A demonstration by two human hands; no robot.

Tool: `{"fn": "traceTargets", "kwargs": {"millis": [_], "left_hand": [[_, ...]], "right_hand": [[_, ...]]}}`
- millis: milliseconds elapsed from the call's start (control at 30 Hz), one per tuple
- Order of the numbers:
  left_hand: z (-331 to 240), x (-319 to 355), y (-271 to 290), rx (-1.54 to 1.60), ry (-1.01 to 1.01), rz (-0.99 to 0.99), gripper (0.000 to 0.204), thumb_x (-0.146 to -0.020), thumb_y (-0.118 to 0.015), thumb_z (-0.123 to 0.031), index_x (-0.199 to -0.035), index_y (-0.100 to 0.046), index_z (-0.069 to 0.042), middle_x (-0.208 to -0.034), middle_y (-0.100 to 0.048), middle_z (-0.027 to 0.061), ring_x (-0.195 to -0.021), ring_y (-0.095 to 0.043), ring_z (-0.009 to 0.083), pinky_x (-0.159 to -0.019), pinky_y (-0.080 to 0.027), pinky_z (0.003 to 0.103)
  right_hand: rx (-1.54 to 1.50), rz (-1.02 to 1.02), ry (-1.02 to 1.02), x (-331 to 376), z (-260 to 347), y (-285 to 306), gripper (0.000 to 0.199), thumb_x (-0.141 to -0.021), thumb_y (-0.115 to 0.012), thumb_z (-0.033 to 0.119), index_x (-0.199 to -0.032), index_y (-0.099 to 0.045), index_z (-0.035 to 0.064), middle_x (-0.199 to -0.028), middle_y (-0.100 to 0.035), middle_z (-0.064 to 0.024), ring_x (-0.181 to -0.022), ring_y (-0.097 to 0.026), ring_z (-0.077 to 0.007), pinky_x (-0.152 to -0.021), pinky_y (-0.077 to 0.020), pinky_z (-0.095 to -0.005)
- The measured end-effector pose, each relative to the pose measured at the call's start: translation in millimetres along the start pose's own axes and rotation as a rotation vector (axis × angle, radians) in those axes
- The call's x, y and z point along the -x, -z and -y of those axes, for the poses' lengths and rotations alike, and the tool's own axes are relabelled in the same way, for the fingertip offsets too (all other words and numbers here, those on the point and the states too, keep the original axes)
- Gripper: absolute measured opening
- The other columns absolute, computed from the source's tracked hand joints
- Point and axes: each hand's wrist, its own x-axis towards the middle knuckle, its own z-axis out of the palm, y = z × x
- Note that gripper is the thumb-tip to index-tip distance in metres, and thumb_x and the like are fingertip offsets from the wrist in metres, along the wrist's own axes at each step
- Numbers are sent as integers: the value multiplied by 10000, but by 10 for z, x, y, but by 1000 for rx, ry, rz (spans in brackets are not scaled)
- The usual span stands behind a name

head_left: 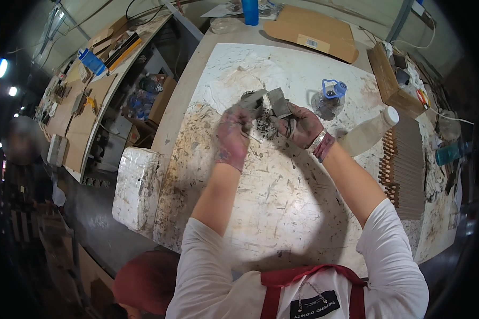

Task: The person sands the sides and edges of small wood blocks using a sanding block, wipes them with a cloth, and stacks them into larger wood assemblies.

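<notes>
Both my hands wear stained, dark reddish gloves and work close together over the far middle of the table. My left hand (233, 133) is closed, its fingers pinched around a slim grey flat-bladed tool (256, 96) that is partly blurred. The blade lies over a small dark cup (254, 108) full of grey material. My right hand (302, 126) grips a grey rectangular flat piece (278, 102), held tilted just right of the cup. Dark crumbs (266, 127) lie scattered on the table between the hands.
A clear bottle with a blue handled cap (329, 101) and a cloudy white-capped bottle (370, 132) stand right. Beyond them lie grey rods (407, 165) with brown ends. A wrapped white block (138, 186) sits at the left edge. A person in a red cap (146, 282) is near, lower left.
</notes>
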Motion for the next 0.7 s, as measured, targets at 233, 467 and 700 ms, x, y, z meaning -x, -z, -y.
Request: {"fn": "traceTargets", "kwargs": {"millis": [233,467,700], "left_hand": [[248,-121,104,-77,-145,-35,158,-910,-472,-76,-1052,-507,-17,-836,-613,74,-673,-567,131,-547,-441,235],[345,128,29,70,-67,5,99,-930,-468,-81,-973,-545,-37,-843,-551,36,-749,-502,106,-584,-415,203],[360,228,7,183,-8,37,124,-917,-486,-111,-963,-577,-40,-841,-566,35,-680,-507,102,-562,-422,185]], "right_hand": [[120,152,73,55,-236,-15,325,-976,-466,201,-1250,-497,28,-1167,-599,-146,-994,-626,-275,-825,-552,-386],[56,196,121,10,-271,53,325,-969,-480,192,-1260,-497,50,-1132,-609,-117,-931,-625,-236,-781,-550,-354],[37,81,161,71,-309,110,334,-972,-468,183,-1276,-476,45,-1161,-589,-124,-944,-612,-239,-792,-551,-365]]}}
